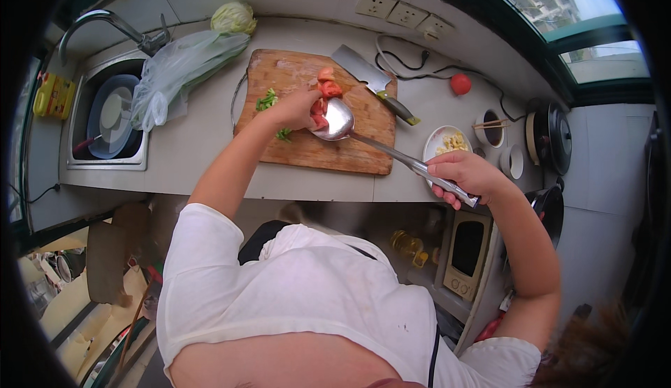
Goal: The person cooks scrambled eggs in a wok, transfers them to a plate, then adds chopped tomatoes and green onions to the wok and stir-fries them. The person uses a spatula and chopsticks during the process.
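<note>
My right hand [461,175] is closed around the handle of a metal ladle [338,120], whose bowl rests on the wooden cutting board [293,149]. At the bowl's left edge, my left hand [300,107] has its fingers on red tomato pieces [330,89]; whether it grips one I cannot tell. Chopped green pieces [267,99] lie on the board to the left of that hand, and more lie just below its wrist. A cleaver [367,71] with a green and grey handle lies across the board's upper right corner.
A plate [431,141] of chopped pale yellow bits, a bowl of dark liquid [491,128] with chopsticks, a small white cup [511,161] and a whole tomato [461,84] stand right. Left are a plastic bag [175,73], a cabbage [233,18] and a sink [110,165]. Cables lie behind.
</note>
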`<action>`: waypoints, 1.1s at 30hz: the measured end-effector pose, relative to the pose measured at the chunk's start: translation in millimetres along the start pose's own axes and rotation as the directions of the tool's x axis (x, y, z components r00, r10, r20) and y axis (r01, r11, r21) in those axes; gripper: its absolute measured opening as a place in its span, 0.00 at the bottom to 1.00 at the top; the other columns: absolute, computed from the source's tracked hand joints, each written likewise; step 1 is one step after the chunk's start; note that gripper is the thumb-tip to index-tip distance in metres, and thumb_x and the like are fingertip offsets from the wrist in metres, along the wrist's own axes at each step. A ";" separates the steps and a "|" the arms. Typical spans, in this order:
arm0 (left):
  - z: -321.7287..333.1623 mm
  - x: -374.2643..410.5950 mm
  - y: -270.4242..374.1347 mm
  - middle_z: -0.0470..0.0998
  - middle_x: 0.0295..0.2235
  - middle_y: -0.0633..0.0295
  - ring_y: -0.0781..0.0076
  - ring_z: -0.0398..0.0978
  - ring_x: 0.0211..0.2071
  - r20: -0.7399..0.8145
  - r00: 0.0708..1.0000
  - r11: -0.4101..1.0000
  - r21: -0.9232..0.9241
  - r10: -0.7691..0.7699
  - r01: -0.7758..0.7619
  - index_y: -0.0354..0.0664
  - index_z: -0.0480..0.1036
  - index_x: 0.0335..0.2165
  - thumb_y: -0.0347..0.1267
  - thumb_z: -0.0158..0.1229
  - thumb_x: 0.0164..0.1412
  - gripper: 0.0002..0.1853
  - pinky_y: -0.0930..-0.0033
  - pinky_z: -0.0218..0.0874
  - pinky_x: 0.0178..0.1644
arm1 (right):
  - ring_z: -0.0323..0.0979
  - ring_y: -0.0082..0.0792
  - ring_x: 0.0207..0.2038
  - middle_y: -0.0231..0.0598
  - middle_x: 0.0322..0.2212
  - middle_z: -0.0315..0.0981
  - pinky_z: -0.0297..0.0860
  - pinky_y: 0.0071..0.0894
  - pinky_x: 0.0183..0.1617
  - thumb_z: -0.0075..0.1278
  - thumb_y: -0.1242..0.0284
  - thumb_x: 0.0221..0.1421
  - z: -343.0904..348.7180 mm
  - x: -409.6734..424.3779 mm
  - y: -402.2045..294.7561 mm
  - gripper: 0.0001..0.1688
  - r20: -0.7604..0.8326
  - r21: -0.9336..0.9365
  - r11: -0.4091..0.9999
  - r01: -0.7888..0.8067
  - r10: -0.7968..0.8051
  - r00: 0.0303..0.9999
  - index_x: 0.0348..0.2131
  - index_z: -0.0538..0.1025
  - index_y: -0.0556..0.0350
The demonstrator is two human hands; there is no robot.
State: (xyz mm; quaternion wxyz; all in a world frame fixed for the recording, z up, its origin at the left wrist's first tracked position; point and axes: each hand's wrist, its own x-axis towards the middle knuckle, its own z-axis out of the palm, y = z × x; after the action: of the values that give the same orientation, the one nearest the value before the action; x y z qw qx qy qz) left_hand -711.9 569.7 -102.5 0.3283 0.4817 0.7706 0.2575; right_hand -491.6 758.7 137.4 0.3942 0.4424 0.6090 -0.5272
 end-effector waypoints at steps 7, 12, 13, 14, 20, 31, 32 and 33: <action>17.3 -9.6 16.2 0.68 0.43 0.51 0.54 0.66 0.44 -0.161 0.985 0.992 -0.106 0.056 -0.073 0.39 0.67 0.45 0.22 0.59 0.40 0.28 0.63 0.59 0.47 | 0.63 0.16 0.14 0.29 0.18 0.67 0.63 0.16 0.15 0.44 0.67 0.57 18.5 30.2 56.4 0.20 0.034 0.258 0.965 0.043 -0.053 0.998 0.47 0.67 0.59; 9.2 2.6 4.4 0.67 0.44 0.52 0.53 0.63 0.47 -0.466 0.878 0.977 -0.108 0.113 -0.183 0.39 0.66 0.46 0.21 0.55 0.44 0.25 0.62 0.57 0.50 | 0.62 0.15 0.14 0.29 0.18 0.66 0.62 0.16 0.13 0.42 0.68 0.58 20.2 27.3 91.3 0.20 0.049 0.371 0.926 0.063 -0.087 0.995 0.49 0.67 0.58; 3.5 11.6 -1.6 0.66 0.44 0.52 0.52 0.63 0.47 -0.502 0.855 0.979 -0.073 0.128 -0.189 0.39 0.66 0.46 0.21 0.54 0.44 0.25 0.62 0.56 0.51 | 0.62 0.15 0.14 0.29 0.18 0.66 0.62 0.16 0.13 0.42 0.68 0.58 18.2 24.1 93.5 0.20 0.048 0.367 0.926 0.088 -0.113 0.992 0.48 0.67 0.58; 3.5 21.2 -4.3 0.65 0.46 0.51 0.51 0.62 0.48 -0.525 0.848 0.987 -0.077 0.078 -0.138 0.40 0.65 0.47 0.20 0.53 0.45 0.27 0.61 0.55 0.52 | 0.62 0.15 0.14 0.29 0.18 0.67 0.62 0.16 0.13 0.43 0.68 0.58 15.9 20.0 94.3 0.20 0.037 0.369 0.925 0.092 -0.114 0.993 0.48 0.67 0.58; 1.7 78.8 -7.6 0.68 0.45 0.49 0.54 0.64 0.47 -0.271 0.959 0.997 -0.043 -0.079 0.070 0.40 0.67 0.48 0.20 0.51 0.46 0.26 0.62 0.56 0.51 | 0.62 0.15 0.14 0.29 0.18 0.66 0.62 0.16 0.13 0.43 0.66 0.58 5.1 10.4 70.1 0.15 -0.055 0.301 0.951 0.068 -0.054 0.997 0.41 0.70 0.58; 23.6 60.8 -5.5 0.75 0.35 0.55 0.70 0.73 0.35 -0.165 0.982 0.934 -0.355 -0.091 0.027 0.33 0.70 0.42 0.18 0.53 0.48 0.19 0.72 0.65 0.42 | 0.62 0.16 0.14 0.28 0.18 0.66 0.62 0.16 0.13 0.43 0.66 0.57 13.8 32.3 62.6 0.12 -0.039 0.314 0.942 0.122 -0.116 0.993 0.37 0.69 0.56; 26.7 59.1 -6.7 0.75 0.35 0.55 0.71 0.73 0.36 -0.199 0.975 0.925 -0.379 -0.096 0.014 0.33 0.70 0.42 0.18 0.53 0.48 0.19 0.71 0.65 0.42 | 0.62 0.16 0.14 0.28 0.18 0.66 0.62 0.16 0.13 0.43 0.66 0.57 14.9 35.3 67.1 0.12 -0.026 0.337 0.932 0.131 -0.130 0.991 0.37 0.69 0.56; 29.4 57.8 -7.3 0.75 0.35 0.56 0.71 0.73 0.36 -0.220 0.971 0.911 -0.413 -0.095 -0.005 0.33 0.70 0.42 0.19 0.53 0.49 0.18 0.72 0.65 0.42 | 0.62 0.16 0.14 0.28 0.18 0.66 0.62 0.16 0.13 0.43 0.66 0.57 15.7 38.5 71.9 0.13 -0.014 0.361 0.922 0.139 -0.144 0.989 0.37 0.69 0.56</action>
State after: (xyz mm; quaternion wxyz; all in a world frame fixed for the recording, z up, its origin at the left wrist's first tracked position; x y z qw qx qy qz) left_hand -712.4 621.8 -141.8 0.3345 0.3502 0.7436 0.4609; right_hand -434.2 751.7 77.8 0.2710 0.4587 0.5298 -0.6599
